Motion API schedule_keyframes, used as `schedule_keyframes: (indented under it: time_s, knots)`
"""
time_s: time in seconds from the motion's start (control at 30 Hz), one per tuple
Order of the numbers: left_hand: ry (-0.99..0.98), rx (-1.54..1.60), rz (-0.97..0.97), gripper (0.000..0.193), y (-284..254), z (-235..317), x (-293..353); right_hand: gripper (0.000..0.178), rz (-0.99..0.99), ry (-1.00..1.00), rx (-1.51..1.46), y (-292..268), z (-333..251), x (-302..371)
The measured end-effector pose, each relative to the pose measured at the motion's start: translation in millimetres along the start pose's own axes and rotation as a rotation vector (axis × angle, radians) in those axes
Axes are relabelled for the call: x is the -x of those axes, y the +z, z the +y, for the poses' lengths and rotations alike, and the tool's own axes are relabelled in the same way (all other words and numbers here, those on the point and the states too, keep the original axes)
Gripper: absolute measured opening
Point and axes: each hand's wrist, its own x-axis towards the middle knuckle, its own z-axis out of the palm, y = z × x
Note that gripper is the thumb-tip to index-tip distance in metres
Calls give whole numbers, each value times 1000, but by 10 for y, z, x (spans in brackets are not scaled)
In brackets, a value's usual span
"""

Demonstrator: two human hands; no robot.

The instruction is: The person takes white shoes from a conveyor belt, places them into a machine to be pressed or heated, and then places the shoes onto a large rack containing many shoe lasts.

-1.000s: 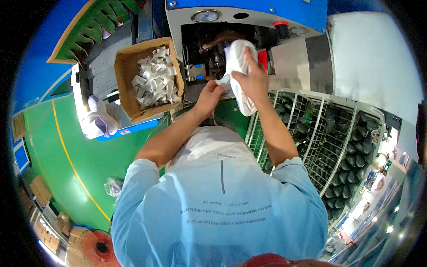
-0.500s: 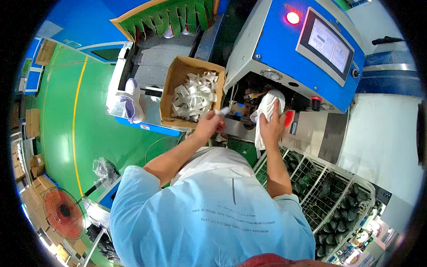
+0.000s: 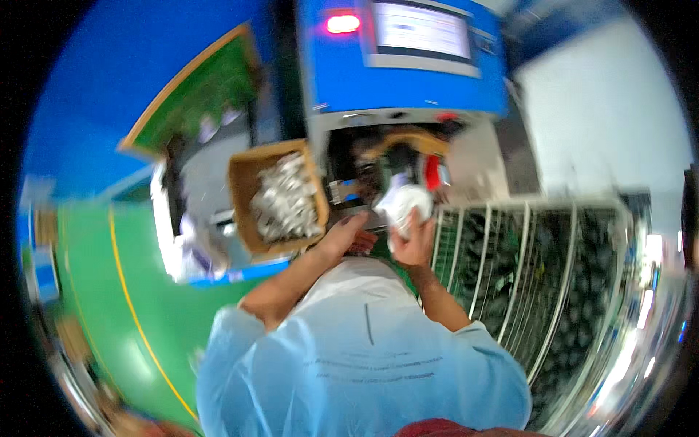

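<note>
Since the white scrap no longer shows in the left hand (image 3: 351, 234), that one looks free, thumb and fingers apart near the cardboard box (image 3: 242, 204). Right hand (image 3: 415, 242) has the white sneaker (image 3: 406, 204) gripped in front of the blue machine (image 3: 400, 86), forearm (image 3: 443, 297) angled up and inward, though everything's pretty blurry.

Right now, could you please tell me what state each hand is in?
Left hand: no held thing shows; too blurred to tell open from closed.
Right hand: closed, holding the white shoe.
</note>
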Motion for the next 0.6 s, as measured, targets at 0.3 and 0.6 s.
schedule_keyframes:
  time_s: [0.3, 0.6]
  knots:
    - [-314, 84, -400, 78, 7, -278, -96, 73, -578, 65, -167, -953, -389, 164]
    - [-342, -23, -445, 59, -93, -559, 57, 76, -105, 1031, -1413, 305, -175, -214]
